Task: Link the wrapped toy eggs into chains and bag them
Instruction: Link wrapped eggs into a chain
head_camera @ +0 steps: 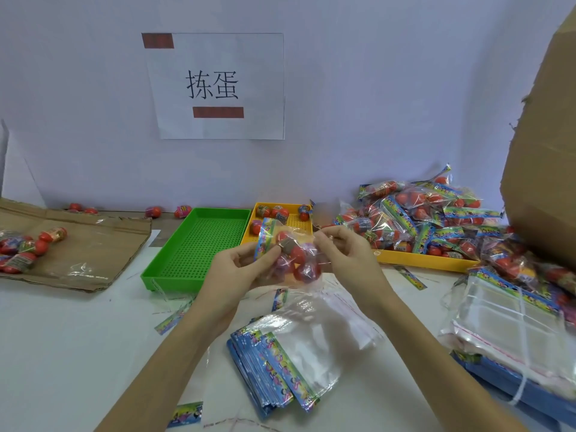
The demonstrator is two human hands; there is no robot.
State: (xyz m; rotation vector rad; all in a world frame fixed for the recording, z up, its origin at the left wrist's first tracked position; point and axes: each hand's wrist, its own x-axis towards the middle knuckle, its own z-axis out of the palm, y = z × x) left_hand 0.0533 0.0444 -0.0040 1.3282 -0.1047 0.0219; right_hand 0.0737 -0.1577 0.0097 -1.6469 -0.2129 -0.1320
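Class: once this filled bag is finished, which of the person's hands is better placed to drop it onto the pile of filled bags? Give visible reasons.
Right hand: it already pinches the filled bag, and the pile of filled bags lies on its side. The left hand is farther away.

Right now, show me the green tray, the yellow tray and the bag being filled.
green tray point(204, 241), head view, on its perforated floor.
yellow tray point(420, 259), head view, on its front rim.
bag being filled point(294, 260), head view, on the eggs showing through it.

White table point(78, 353), trays point(199, 244), bags point(280, 363)

Paper sign point(218, 85) on wall reads "拣蛋".
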